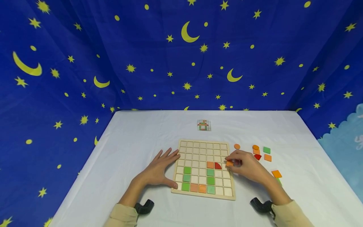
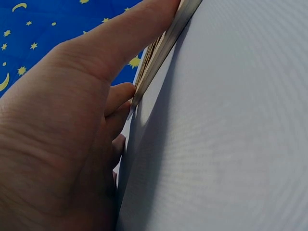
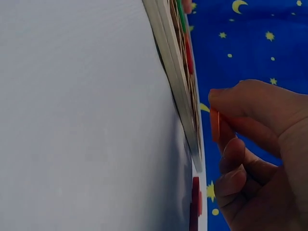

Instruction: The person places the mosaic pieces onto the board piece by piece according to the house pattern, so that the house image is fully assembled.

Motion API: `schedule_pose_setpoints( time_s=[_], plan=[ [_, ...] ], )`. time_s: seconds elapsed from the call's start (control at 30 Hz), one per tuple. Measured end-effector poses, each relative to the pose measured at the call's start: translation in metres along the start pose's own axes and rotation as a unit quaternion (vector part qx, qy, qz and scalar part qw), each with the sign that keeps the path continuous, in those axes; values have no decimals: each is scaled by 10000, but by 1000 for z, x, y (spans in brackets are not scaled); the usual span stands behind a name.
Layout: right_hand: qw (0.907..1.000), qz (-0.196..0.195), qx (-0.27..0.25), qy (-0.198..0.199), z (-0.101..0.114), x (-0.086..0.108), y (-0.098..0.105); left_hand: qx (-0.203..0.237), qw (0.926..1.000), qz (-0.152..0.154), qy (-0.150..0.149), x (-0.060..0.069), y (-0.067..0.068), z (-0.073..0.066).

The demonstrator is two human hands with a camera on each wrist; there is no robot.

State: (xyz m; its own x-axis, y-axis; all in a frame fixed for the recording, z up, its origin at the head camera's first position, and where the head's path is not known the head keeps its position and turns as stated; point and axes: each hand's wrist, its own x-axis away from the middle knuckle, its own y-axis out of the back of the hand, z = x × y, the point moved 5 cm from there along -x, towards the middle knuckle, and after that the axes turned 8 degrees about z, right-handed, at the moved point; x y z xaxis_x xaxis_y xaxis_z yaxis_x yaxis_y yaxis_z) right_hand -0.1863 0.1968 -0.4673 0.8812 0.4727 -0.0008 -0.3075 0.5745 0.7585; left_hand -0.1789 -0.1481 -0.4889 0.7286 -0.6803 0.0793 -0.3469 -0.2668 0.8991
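Observation:
A wooden grid board (image 1: pixel 203 196) lies on the white table, with green, orange and red tiles set in some of its squares. My left hand (image 1: pixel 158 168) is spread at the board's left edge, thumb on the lower left rim and fingertips at the upper left side. Between thumb and fingers, my right hand (image 1: pixel 248 165) pinches an orange tile (image 3: pixel 214 124) just above the board's right side. A red quarter-circle tile (image 1: pixel 217 165) sits in a square left of it, beside an orange square tile (image 1: pixel 210 165).
Right of the board lie loose tiles: an orange disc (image 1: pixel 237 146), a green square (image 1: pixel 267 150), a red piece (image 1: pixel 257 157) and several orange ones. A small pattern card (image 1: pixel 204 125) lies behind the board. A blue star-patterned curtain (image 1: pixel 198 56) surrounds the table.

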Motion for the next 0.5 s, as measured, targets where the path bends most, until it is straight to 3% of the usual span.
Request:
schedule_pose_setpoints(
  time_s=[0.23, 0.5],
  plan=[
    [9993, 123, -227, 281, 9, -8, -6, -4, 10000, 13, -3, 0, 0, 0],
    [9984, 311, -125, 465, 18, -18, -13, -4, 10000, 15, 2, 0, -1, 1]
  ],
)
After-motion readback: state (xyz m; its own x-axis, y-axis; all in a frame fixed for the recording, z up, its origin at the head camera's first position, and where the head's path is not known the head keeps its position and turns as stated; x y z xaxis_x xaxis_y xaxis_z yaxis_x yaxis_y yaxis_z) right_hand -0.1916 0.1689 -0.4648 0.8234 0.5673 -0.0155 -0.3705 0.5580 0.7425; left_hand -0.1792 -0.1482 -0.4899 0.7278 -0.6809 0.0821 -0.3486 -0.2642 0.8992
